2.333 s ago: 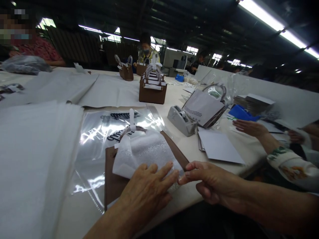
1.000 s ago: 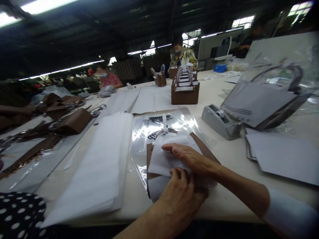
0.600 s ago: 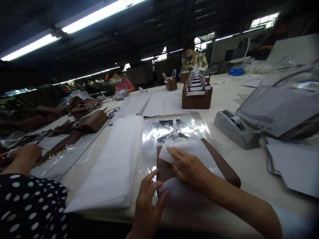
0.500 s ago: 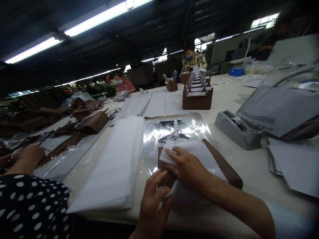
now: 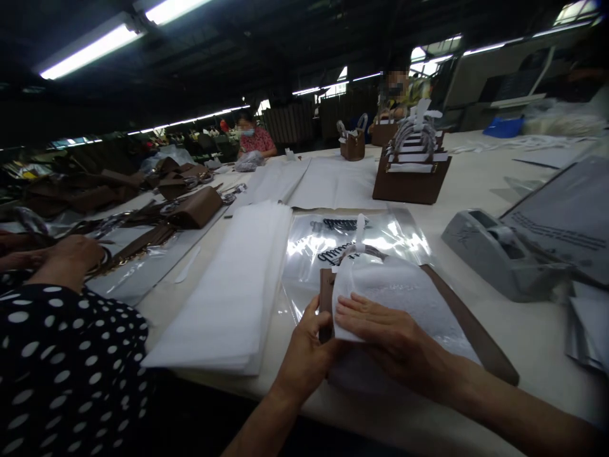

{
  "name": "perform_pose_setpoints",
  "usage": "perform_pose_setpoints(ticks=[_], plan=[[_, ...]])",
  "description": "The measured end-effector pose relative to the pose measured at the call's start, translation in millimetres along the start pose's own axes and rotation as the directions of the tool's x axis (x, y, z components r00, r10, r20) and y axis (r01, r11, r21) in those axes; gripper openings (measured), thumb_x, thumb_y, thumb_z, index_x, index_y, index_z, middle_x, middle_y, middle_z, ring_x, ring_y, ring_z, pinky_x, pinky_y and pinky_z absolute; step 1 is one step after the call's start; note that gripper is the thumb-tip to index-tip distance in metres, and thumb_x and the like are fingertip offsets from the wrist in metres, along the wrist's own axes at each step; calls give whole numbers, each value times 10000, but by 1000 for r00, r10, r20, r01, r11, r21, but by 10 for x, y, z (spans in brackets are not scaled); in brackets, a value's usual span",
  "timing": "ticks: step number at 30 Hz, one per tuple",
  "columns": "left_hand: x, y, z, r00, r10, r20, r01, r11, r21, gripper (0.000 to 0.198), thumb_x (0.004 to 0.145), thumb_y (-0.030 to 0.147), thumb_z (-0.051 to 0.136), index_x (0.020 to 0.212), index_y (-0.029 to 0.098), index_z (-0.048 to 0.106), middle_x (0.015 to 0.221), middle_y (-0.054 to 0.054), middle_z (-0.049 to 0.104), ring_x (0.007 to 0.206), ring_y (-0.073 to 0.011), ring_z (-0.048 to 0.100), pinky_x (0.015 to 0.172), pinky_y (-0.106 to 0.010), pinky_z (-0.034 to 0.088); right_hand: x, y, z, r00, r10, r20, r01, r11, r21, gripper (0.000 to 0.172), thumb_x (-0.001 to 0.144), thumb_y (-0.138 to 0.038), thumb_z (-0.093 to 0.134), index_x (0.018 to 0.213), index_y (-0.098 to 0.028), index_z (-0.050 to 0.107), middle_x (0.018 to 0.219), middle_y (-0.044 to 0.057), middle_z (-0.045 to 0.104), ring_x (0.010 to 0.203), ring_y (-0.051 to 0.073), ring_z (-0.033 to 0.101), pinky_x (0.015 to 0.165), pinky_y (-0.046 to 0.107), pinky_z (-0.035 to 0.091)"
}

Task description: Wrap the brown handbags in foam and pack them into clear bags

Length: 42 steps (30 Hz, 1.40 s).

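Note:
A brown handbag (image 5: 469,320) lies in front of me, with a white wrapping sheet (image 5: 404,279) over its face. Its wrapped handle (image 5: 361,249) sticks up at the top, with a white strip on it. My left hand (image 5: 307,346) grips the bag's left edge, thumb and fingers on either side. Flat on the sheet, fingers stretched out together, rests my right hand (image 5: 385,324). Behind the handbag a clear plastic bag (image 5: 304,238) with black lettering is spread on the table. A stack of white sheets (image 5: 219,298) lies left of my hands.
A grey tape dispenser (image 5: 499,260) stands to the right. Several upright brown handbags (image 5: 409,181) form a row further back. At left, a co-worker's hand (image 5: 78,254) and polka-dot sleeve (image 5: 61,355) are beside piled brown bags (image 5: 195,206). Other people sit at the far side.
My left hand has closed on the handbag's left edge. My right hand has slid lower and flattened on the sheet, whose left part now lies smoother. The view has turned left.

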State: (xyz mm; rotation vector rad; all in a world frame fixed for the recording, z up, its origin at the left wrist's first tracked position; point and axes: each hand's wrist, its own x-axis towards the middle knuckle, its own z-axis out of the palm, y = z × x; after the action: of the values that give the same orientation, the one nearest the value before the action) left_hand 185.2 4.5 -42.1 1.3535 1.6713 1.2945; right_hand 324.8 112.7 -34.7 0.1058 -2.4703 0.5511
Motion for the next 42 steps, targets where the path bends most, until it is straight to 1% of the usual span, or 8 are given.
perform_pose_setpoints(ticks=[6,11,22,27,31,34,37,42], plan=[[72,-35,30,985,-165,-46,159,981,-115,209,732,275,580,568,155,530,948,-36,552,911,-174,561,745,-236,493,-125,-95,151,999,-28,-36,21,982,-186,372,849,-56,379,1193,-120,505,1169,93,564,1171,174,450,1011,359,392],[74,-136,-7,953,-304,17,303,940,-156,170,688,288,599,604,149,545,792,-5,525,597,-89,528,484,-163,439,-210,-175,230,998,-36,-48,16,929,-369,384,822,-5,354,1134,-91,560,1197,97,541,1200,196,413,990,346,414],[55,-137,-85,944,-291,154,324,906,-272,138,736,274,558,792,150,582,726,18,539,582,-73,504,534,-163,401,-252,-304,369,993,17,-117,-65,904,-423,451,793,26,334,1193,-80,511,1186,110,547,1188,198,427,986,351,419],[-30,-190,-1,979,-200,-30,193,967,-168,184,806,237,487,985,198,467,826,18,576,684,-100,553,623,-205,456,-284,-391,405,998,37,-42,-52,892,-449,388,816,-141,444,1177,-22,520,1205,157,523,1213,274,386,982,408,415],[-174,-270,-49,973,-26,-231,44,996,74,280,866,277,415,1137,208,432,1177,-86,519,1002,-187,548,781,-321,492,-320,-374,410,999,21,-48,-40,903,-427,447,808,-325,532,1156,-42,540,1173,151,551,1198,276,409,991,412,402],[-320,-347,-135,953,302,11,-287,895,340,405,843,235,464,1241,210,396,1365,-113,357,1242,-256,356,957,-445,407,-300,-331,426,998,12,-65,-39,902,-430,422,817,-307,529,1150,-49,538,1169,145,554,1197,265,412,993,402,399],[-379,-423,-198,822,501,271,-567,674,474,504,829,178,507,1306,195,345,1315,-112,437,1284,-257,293,1003,-459,374,-246,-336,399,997,-13,-76,-19,911,-412,365,826,-305,523,1086,-53,567,1129,140,580,1168,249,448,993,376,401],[-307,-525,-226,754,594,278,-637,560,530,417,825,142,523,1225,241,461,1254,-75,503,1240,-244,377,945,-394,457,-479,-463,107,966,12,-257,-86,957,-276,93,809,-202,546,867,-136,573,1005,76,633,1059,185,533,988,361,395]])
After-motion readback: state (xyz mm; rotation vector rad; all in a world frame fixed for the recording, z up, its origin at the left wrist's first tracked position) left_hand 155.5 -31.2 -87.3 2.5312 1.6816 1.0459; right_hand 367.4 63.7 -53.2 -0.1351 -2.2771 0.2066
